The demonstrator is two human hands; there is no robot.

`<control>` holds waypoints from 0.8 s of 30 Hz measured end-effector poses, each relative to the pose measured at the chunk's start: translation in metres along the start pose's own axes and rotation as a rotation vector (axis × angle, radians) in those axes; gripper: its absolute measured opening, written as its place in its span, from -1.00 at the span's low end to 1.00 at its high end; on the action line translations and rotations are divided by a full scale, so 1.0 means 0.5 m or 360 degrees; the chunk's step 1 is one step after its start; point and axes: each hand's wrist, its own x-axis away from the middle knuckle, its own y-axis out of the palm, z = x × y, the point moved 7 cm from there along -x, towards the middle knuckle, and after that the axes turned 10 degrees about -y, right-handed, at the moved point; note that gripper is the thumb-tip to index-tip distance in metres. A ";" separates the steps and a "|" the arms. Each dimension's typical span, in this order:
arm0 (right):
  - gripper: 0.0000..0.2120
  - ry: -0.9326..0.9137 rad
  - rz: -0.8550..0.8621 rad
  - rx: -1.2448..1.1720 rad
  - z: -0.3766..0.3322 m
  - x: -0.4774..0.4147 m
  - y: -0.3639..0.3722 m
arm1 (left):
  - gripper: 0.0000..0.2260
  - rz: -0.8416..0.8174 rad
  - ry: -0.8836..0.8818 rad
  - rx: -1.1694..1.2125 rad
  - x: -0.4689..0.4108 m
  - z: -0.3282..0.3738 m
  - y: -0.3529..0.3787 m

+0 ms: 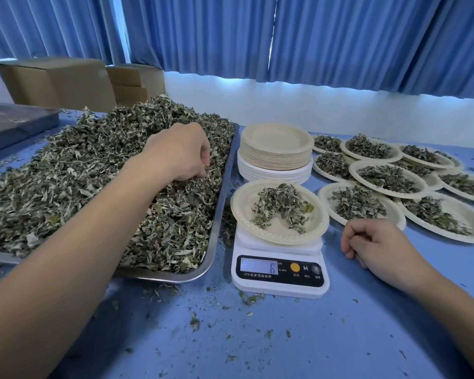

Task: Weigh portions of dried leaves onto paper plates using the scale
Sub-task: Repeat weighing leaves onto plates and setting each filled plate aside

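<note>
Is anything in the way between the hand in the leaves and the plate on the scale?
Only the tray's raised rim, which the left hand, gripping leaves, must clear to reach the plate. Nothing else visible.

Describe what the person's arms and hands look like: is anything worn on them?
The left hand and the right hand are bare, without gloves. No ring, watch or bracelet is visible. No sleeve shows on either arm up to the frame edge.
</note>
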 end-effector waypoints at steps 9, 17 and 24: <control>-0.52 -0.0010 -0.0006 0.0003 0.001 0.002 0.000 | -0.90 -0.0076 0.0347 0.0722 0.047 0.074 -0.018; -0.54 0.0006 0.0003 -0.0006 0.003 0.002 -0.001 | -0.64 -0.0455 0.0488 0.0929 0.065 0.112 0.027; -0.53 0.0020 0.0000 0.0007 0.003 0.003 -0.001 | -0.72 -0.0408 0.0137 -0.0042 0.009 0.007 0.045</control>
